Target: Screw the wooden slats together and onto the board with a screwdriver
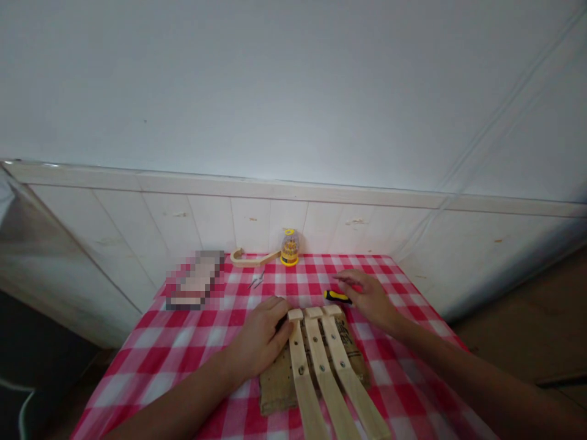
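Observation:
My left hand (266, 337) has its fingers curled around the upper end of the leftmost pale wooden strip (306, 391), thumb along its side. Two more strips, a middle one (326, 379) and a right one (346, 366), lie beside it, with screws or holes in them and blocky upper ends. Beneath all three is a brown cardboard piece (277, 391) with dark print. Above a black-and-yellow screwdriver handle (337, 297) hovers my right hand (369, 299), fingers stretched and apart. The handle's right end is hidden by that hand.
At the back stand a clear-domed yellow bit set (289, 249) and a curved wooden hook (250, 263). A small metal piece (257, 280) lies in front. A pixelated flat object (197, 281) is at left. The checkered tablecloth (160, 354) reaches the panelled wall (321, 223).

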Tool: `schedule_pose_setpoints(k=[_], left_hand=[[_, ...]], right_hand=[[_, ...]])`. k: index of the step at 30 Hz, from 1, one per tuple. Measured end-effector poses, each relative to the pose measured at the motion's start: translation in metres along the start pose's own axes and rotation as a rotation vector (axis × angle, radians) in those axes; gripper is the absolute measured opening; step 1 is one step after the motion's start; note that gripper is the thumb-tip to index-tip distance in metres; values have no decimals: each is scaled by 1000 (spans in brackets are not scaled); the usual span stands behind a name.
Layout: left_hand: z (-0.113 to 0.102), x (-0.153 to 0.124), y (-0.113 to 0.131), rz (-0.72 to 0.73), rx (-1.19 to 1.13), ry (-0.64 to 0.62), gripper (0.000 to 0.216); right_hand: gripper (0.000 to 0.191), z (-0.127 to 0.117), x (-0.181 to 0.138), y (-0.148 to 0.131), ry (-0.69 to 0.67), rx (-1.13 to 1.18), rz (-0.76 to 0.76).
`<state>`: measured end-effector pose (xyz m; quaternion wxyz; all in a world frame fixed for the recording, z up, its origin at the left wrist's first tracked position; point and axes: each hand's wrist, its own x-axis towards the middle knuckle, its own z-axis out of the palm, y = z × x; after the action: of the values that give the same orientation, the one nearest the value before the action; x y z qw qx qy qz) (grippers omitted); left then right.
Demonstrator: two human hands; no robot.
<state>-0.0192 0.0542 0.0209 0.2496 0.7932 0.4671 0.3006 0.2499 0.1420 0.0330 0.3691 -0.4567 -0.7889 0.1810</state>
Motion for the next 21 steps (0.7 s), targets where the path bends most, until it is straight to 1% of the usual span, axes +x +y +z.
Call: schedule_pose_setpoints(k=[2, 5, 7, 10, 11, 12, 16, 18, 21], left_hand=[[0, 1, 1, 8, 4, 3, 22], [1, 1, 0, 15, -12, 14, 19], [2, 1, -1, 10, -20, 20, 17], [4, 1, -3, 0, -24, 25, 15], [5, 2, -4, -1, -26, 27, 14], [5, 2, -5, 1, -27, 29, 14], [6, 3, -6, 20, -11, 42, 12], [5, 3, -4, 27, -4, 47, 13], [3, 3, -2, 27, -21, 37, 12]], right_hand=[[19, -1, 12, -19, -39, -33, -59], [16, 10, 35, -53, -210, -15, -171], [19, 25, 51, -74, -338, 11, -225], [18, 56, 77, -95, -607, -137, -291], [20, 67, 85, -100, -661, -221, -308], [20, 78, 92, -103, -679, -258, -309], [21, 114, 111, -104, -731, -316, -310], [22, 127, 115, -102, -766, -323, -310], [22, 138, 116, -96, -813, -317, -296]])
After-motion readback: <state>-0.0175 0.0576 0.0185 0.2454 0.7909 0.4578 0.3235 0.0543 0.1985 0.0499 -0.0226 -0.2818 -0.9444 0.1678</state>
